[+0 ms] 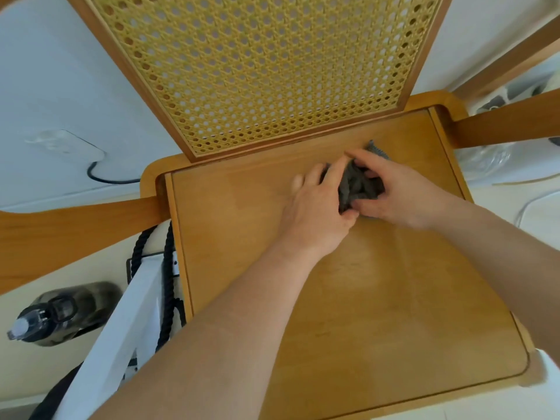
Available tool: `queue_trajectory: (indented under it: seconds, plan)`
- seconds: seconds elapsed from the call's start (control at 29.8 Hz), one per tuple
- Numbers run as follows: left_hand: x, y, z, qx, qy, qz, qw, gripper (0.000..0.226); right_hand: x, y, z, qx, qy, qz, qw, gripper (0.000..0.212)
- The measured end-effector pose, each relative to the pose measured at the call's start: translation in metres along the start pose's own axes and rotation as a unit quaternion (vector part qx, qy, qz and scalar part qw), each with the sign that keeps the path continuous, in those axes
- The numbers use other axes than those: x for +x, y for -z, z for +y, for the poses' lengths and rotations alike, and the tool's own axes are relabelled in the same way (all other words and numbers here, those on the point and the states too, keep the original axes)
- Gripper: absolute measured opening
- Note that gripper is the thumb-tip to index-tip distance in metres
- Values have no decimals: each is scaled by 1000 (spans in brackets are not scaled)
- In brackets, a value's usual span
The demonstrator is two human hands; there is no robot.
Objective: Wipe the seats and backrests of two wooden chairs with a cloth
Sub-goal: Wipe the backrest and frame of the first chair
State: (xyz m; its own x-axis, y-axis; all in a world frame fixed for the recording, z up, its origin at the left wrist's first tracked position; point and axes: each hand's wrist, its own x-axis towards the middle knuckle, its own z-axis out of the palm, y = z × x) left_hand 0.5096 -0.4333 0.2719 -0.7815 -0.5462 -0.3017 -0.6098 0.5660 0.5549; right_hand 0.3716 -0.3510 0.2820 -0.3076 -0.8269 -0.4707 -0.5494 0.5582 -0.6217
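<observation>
A wooden chair fills the view, with a flat seat (348, 298) and a woven cane backrest (257, 71). A crumpled grey cloth (359, 184) lies on the far part of the seat, near the foot of the backrest. Both hands hold it from either side. My left hand (315, 207) grips the cloth's left edge with curled fingers. My right hand (397, 192) grips its right side, thumb and fingers wrapped round the bunched fabric. Only one chair is in view.
The chair's armrests (75, 225) reach out to the left and right. A dark water bottle (60, 313) lies on the floor at the lower left, beside a white frame (121, 338) with black rope (168, 268). A wall socket (69, 144) with a black cable sits at the left.
</observation>
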Motion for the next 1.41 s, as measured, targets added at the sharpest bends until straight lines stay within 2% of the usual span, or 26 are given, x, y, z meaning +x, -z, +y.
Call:
queue_trajectory:
  seconds: [0.07, 0.13, 0.2, 0.24, 0.3, 0.37, 0.4, 0.5, 0.57, 0.64, 0.71, 0.84, 0.97, 1.21, 1.41]
  plan:
    - [6, 2, 1, 16, 34, -33, 999, 60, -5, 3, 8, -70, -8, -5, 998, 89]
    - [8, 7, 0, -10, 59, -20, 998, 44, -7, 1, 19, -138, 4, 65, 988, 67]
    - [9, 18, -3, -4, 45, 52, 998, 23, -8, -2, 26, -143, 8, 147, 979, 39]
    - [11, 24, -4, 20, 36, 106, 994, 20, -6, -1, 27, -125, 0, 182, 975, 29]
    - [19, 36, -10, 89, 30, 202, 975, 23, 2, 5, 27, -92, -19, 260, 961, 21]
    - [30, 45, -16, 159, 41, 231, 959, 19, 13, 12, 27, -111, -29, 299, 947, 27]
    - [34, 46, -18, 195, 47, 221, 954, 22, 17, 11, 27, -147, -39, 274, 950, 36]
    - [39, 35, -15, 275, 22, 145, 950, 55, 23, -21, 20, -260, -79, 136, 953, 60]
    - [37, 22, -10, 275, 10, 76, 958, 68, 22, -40, 13, -264, -71, 114, 955, 64]
    - [37, 15, -6, 253, 32, 9, 967, 74, 20, -41, 12, -258, -54, 108, 959, 64]
    - [39, 12, 2, 242, 28, -22, 970, 76, 11, -30, 27, -272, -60, 107, 954, 63]
    - [43, -1, 39, 235, -45, -52, 970, 67, -28, -21, 58, -251, -135, 129, 950, 62]
    - [29, -17, 64, 213, -74, -79, 971, 54, -67, -41, 63, -230, -172, 116, 951, 62]
    - [-38, -42, 64, 208, -130, -112, 963, 48, -138, -88, 62, -216, -222, 126, 942, 58]
    - [-112, -64, 53, 211, -169, -124, 955, 34, -192, -140, 38, -179, -258, 152, 937, 52]
